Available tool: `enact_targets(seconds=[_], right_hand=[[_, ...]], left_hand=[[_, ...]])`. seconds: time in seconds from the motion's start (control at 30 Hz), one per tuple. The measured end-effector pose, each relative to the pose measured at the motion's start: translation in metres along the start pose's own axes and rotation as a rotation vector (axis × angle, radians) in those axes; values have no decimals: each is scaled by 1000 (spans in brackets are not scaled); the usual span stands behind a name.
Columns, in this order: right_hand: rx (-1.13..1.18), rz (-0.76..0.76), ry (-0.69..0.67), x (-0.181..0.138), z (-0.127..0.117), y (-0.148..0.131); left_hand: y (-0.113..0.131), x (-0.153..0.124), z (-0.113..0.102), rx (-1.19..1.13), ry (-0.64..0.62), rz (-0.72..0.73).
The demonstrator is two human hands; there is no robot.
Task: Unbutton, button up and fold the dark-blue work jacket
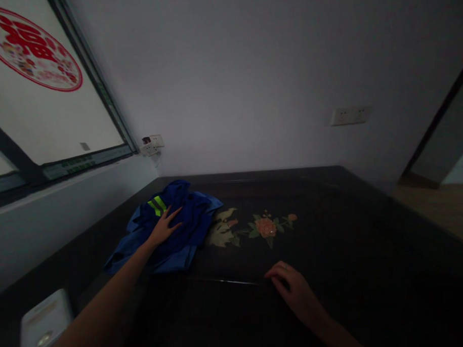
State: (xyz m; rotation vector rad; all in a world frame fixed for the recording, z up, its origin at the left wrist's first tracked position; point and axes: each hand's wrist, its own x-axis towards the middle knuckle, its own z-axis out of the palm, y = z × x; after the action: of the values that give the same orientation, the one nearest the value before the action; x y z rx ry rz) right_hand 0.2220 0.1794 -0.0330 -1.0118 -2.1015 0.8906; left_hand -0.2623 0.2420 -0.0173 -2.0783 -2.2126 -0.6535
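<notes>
A crumpled blue garment (180,221) with yellow-green reflective stripes lies on a dark surface (351,230) that has a flower pattern in its middle. My left hand (164,227) rests flat on top of the garment, fingers stretched out. My right hand (292,288) lies on the dark surface near the front, apart from the garment, with its fingers curled down onto the surface and nothing seen in them.
A white object (43,322) sits at the front left edge. A window with a red round sticker (29,49) fills the left wall. Wall sockets (351,114) sit on the far wall, and a doorway (443,151) opens at the right.
</notes>
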Motion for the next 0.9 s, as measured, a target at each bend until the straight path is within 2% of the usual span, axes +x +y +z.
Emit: enact_targets(seconds=[0.3,0.5,0.63,0.77,0.9], right_hand=[[-11,39,-22,3,3,1],[-1,53,-49,3,4,6],[2,48,-55,3,3,6],[9,35,-60,2,2,6],[7,38,-68,1,2,6]], left_hand=[[22,8,9,-56,-8,46],[46,14,26,-59,14,137],[65,15,35,-24,86,132],[67,15,21,41,134,54],[43,21,-14,35,147,-100]])
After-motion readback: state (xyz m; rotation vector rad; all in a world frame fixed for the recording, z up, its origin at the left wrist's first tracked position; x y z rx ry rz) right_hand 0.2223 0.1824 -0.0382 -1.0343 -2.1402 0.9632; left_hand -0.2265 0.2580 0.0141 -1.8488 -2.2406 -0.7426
